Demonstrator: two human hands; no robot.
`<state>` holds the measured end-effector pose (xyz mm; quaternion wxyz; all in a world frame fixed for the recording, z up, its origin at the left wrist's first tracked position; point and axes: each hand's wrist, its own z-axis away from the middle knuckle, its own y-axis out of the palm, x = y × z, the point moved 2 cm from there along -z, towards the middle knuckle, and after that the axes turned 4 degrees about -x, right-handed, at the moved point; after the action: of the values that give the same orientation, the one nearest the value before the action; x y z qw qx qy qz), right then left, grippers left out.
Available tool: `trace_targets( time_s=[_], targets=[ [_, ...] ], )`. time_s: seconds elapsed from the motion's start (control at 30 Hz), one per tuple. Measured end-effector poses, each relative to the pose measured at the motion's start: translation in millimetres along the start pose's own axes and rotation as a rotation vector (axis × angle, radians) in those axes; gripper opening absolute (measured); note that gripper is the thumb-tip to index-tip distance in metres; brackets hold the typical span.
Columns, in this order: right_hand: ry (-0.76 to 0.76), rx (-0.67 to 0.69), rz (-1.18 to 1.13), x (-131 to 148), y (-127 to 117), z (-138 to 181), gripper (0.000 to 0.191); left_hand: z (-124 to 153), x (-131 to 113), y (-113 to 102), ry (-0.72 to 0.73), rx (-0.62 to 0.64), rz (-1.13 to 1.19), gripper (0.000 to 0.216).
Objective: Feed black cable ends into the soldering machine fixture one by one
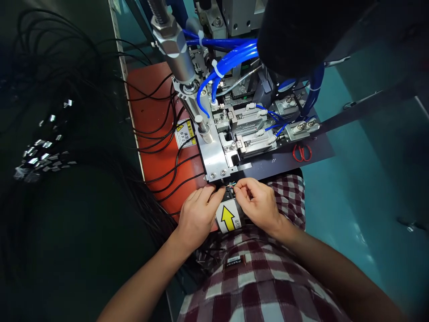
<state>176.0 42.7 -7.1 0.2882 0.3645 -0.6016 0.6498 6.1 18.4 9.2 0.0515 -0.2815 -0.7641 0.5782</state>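
Observation:
Both hands meet at the front edge of a metal bench machine (214,156). My left hand (197,212) is closed, thumb and index finger together at a small black fixture (229,193); what lies under its fingers is hidden. Just to the right, my right hand (258,203) pinches at the ends of thin coloured wires (231,184), with its other fingers curled in. The wires show between the two hands, just in front of the machine's metal plate. Below the fixture is a white label with a yellow arrow (228,218).
Black cables (170,174) run across an orange-red surface (150,107) on the left, where a bundle with shiny metal ends (42,150) hangs. Blue air tubes (237,53) arch over the machine. Red-handled scissors (302,153) lie on the dark plate (321,152) at right.

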Motion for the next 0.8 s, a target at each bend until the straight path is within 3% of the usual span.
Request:
trace_targets(
  time_s=[0.2,0.4,0.47,0.6,0.8],
  targets=[
    [-0.062,0.037,-0.008,0,-3,-6,0.011,-3,0,-2,0.033,-0.018,-0.053,0.029],
    [0.376,0.224,-0.561,-16,8,-11,0.018,-2,-6,-7,0.023,0.029,-0.147,0.028],
    [0.451,0.255,-0.664,-19,10,-12,0.024,-1,-12,-8,0.005,0.087,-0.161,0.032],
    [0.406,0.197,-0.637,-20,12,-13,0.03,4,-21,-7,-0.037,0.158,-0.095,0.041],
    [0.383,0.195,-0.687,-18,23,-14,0.024,9,-14,0,-0.055,0.137,-0.019,0.04]
  ],
)
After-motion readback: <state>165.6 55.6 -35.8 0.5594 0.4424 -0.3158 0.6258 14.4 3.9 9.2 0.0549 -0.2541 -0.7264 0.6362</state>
